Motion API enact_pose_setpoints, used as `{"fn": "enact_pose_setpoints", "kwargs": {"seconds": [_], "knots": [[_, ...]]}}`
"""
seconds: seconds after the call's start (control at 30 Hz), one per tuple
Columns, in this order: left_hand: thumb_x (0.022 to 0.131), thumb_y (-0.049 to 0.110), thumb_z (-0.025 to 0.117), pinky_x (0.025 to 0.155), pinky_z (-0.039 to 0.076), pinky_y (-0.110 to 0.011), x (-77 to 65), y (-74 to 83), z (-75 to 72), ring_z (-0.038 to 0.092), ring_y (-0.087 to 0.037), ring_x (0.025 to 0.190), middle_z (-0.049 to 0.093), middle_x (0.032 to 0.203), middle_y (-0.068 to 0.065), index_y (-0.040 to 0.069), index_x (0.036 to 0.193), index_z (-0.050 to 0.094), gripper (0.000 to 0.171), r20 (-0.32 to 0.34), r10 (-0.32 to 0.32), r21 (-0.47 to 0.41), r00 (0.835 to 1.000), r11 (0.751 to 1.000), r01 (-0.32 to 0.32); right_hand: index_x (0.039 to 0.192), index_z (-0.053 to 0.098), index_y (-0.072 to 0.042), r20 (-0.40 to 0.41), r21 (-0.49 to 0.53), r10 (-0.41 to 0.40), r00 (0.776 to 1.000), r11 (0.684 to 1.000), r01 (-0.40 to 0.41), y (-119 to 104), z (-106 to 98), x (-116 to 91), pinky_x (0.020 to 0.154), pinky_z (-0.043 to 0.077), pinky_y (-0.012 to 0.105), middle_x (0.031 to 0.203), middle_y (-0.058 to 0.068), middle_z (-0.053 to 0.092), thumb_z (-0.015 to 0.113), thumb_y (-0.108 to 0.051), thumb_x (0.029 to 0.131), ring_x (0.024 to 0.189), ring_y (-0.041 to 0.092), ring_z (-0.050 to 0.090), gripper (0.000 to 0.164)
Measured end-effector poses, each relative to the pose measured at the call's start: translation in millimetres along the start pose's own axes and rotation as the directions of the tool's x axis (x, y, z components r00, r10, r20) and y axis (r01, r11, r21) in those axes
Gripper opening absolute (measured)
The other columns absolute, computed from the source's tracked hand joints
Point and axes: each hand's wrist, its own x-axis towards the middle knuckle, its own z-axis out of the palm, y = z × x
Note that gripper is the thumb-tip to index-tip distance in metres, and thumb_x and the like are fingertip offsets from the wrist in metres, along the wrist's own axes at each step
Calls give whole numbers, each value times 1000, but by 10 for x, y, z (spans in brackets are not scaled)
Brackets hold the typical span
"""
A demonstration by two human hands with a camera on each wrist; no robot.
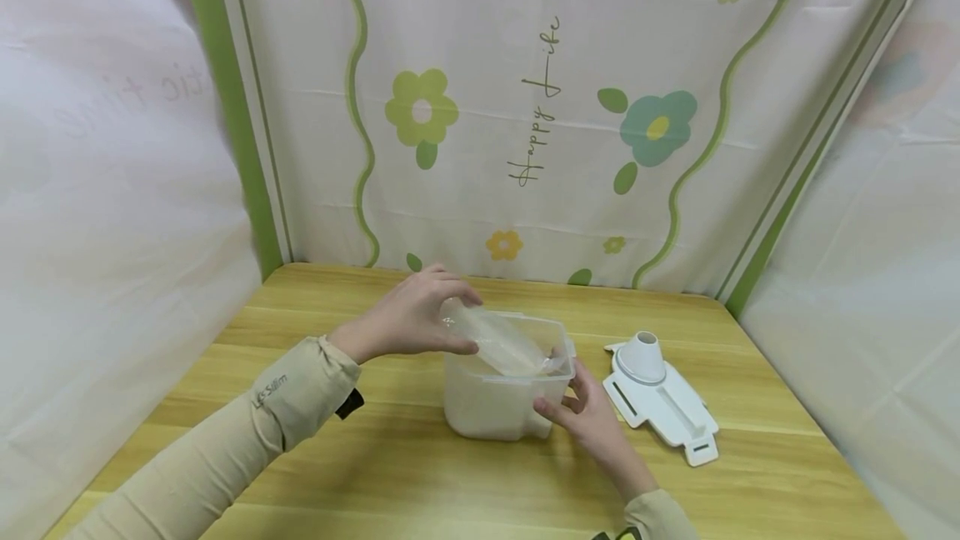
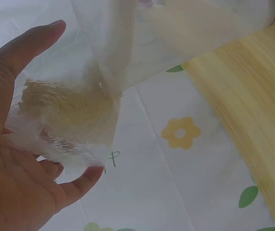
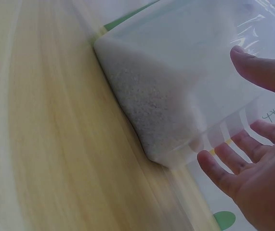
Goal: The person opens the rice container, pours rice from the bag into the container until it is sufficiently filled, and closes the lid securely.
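My left hand (image 1: 416, 319) holds one end of a clear plastic bag (image 1: 495, 340), thumb on one side and fingers on the other. The bag slants down to the right, its lower part inside the mouth of a translucent plastic container (image 1: 483, 407). Pale grains show inside the bag in the left wrist view. White rice-like grains (image 3: 144, 103) lie in the container's bottom, seen through its wall. At the container's right side my right hand (image 1: 596, 423) holds the corner, thumb at the front and fingers round the side. The bag's lower opening is hard to make out.
A white lid (image 1: 686, 415) with a cone-shaped spout (image 1: 643, 357) lies on the wooden table (image 1: 390, 473), right of the container. Flower-printed white curtains (image 1: 480, 148) enclose the table at the back and both sides.
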Motion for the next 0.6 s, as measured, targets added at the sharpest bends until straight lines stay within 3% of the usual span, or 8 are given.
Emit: {"fn": "enact_pose_setpoints", "kwargs": {"seconds": [0.6], "knots": [[66, 51, 88, 92, 47, -35, 8, -9, -3, 50, -13, 107, 67, 108, 4, 11, 110, 72, 62, -13, -12, -51, 1000, 999, 11, 149, 37, -9, 10, 1, 10, 1000, 1000, -10, 23, -3, -5, 89, 53, 40, 144, 12, 43, 74, -2, 87, 124, 34, 46, 73]]}}
